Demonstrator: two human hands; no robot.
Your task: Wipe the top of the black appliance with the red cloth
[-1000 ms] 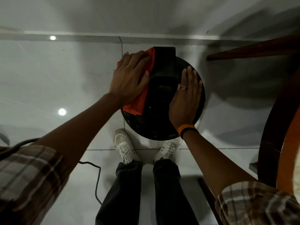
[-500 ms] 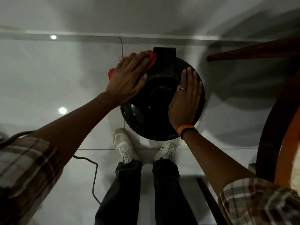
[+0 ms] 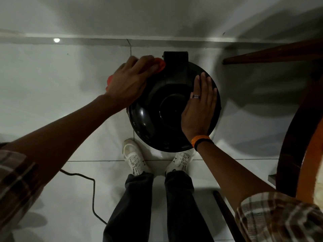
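A round black appliance [image 3: 157, 119] with a glossy domed top and a square block at its far edge stands on the white tiled floor in front of my feet. My left hand [image 3: 130, 82] presses the red cloth [image 3: 160, 64] onto the appliance's upper-left rim; only small bits of cloth show past my fingers and beside my wrist. Flat on the right side of the top lies my right hand [image 3: 199, 109], fingers together, holding nothing.
A dark wooden table edge [image 3: 293, 154] curves along the right, and a wooden leg [image 3: 272, 53] runs across the upper right. A black cable [image 3: 92, 194] trails on the floor at lower left. The wall's skirting [image 3: 104, 39] lies just beyond the appliance.
My left hand has slid with the red cloth from the top's left centre out and up to the upper-left rim, so less cloth shows. My right hand has stayed in place.
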